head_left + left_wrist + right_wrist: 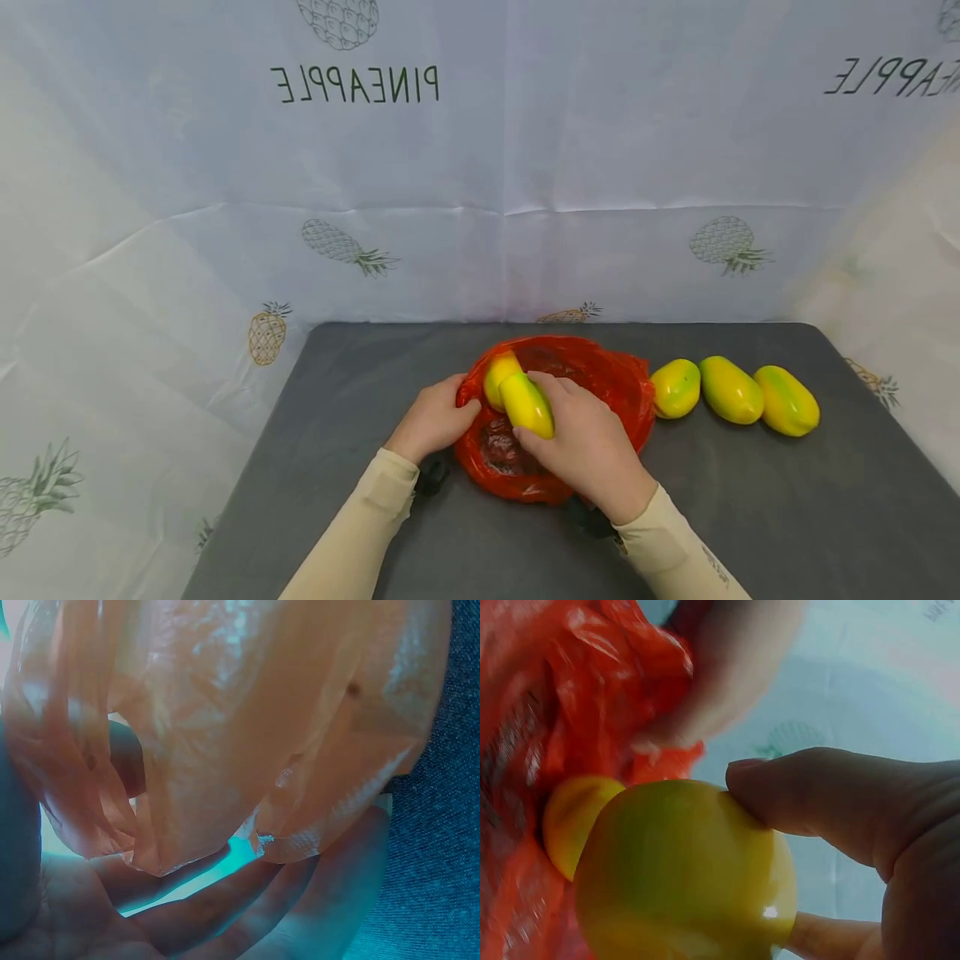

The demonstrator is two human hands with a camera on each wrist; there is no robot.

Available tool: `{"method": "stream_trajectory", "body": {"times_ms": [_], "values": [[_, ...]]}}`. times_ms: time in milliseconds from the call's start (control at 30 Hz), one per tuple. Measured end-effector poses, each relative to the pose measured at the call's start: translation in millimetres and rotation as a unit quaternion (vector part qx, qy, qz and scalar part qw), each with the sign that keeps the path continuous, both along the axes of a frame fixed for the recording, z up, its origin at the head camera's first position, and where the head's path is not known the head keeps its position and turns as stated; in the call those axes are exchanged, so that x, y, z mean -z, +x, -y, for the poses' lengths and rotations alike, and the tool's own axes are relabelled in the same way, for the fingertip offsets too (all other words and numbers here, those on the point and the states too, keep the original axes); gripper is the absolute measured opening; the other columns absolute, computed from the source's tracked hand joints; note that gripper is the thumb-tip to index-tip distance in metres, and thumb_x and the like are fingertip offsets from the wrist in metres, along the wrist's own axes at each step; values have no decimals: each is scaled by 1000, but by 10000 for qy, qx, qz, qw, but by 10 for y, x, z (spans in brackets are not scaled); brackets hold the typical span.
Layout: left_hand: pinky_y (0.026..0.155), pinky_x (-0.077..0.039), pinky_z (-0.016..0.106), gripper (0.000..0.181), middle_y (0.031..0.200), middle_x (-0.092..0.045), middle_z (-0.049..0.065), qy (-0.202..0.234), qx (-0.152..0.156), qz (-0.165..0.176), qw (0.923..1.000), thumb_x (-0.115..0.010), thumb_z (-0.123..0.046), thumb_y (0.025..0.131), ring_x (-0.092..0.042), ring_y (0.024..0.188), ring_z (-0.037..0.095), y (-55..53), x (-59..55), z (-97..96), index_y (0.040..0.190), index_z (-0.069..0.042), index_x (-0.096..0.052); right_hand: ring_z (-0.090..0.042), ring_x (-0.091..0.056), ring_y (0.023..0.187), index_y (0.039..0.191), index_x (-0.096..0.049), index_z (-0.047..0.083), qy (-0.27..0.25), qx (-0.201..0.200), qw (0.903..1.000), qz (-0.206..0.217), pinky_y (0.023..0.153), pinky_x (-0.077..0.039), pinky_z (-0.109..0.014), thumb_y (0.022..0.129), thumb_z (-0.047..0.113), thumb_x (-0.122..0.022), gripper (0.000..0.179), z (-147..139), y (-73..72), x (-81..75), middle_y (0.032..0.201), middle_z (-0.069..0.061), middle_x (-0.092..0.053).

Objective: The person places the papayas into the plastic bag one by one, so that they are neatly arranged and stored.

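A red plastic bag (615, 375) lies spread open on the dark table. My left hand (437, 419) pinches its left rim, with the thumb on the inner side; in the left wrist view the bag's film (202, 735) hangs over the fingers (217, 915). My right hand (588, 437) holds a yellow-green mango (527, 406) over the bag's opening, thumb on one side and fingers on the other. Another mango (498, 371) is inside the bag at its left wall, partly hidden behind the held one. In the right wrist view the held mango (682, 870) overlaps the bagged mango (574, 817).
Three more yellow-green mangoes stand in a row right of the bag: a near one (677, 388), a middle one (731, 390) and a far-right one (787, 401). The grey table (337, 375) ends at a white cloth backdrop (465, 275) printed with pineapples.
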State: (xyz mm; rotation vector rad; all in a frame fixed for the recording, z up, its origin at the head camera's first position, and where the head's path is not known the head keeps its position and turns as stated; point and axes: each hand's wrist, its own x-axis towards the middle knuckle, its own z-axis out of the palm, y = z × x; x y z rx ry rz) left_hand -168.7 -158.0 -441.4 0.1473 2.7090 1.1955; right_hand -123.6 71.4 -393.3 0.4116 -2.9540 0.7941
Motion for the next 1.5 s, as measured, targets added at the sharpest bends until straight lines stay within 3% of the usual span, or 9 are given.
{"method": "stream_trajectory", "body": {"times_ms": [367,1033,1500], "values": [[87,-66,40,43,116,-77,7,61,14,-6,10000,-62,-30,106,-70,81,16,-2,-23,-30,143,-8,-64,-21,-67,100,145,-64,12,42,-132,9997,188,91,-62,-46,84,40,-91,72,144,18,172,130,-6,-73],[86,-64,40,44,116,-76,5,13,-102,65,9999,-60,-40,110,-68,86,19,-12,-18,-34,142,-11,-65,-22,-68,96,145,-63,11,123,-409,9987,271,90,-63,-47,84,40,-91,73,278,19,328,129,-8,-74],[91,-64,43,46,121,-76,7,-83,-160,92,9998,-60,-40,110,-68,89,20,-14,0,-55,145,-10,-64,-26,-72,104,147,-62,11,159,-556,9982,185,96,-63,-50,86,39,-91,73,296,-10,431,134,-11,-73]]}}
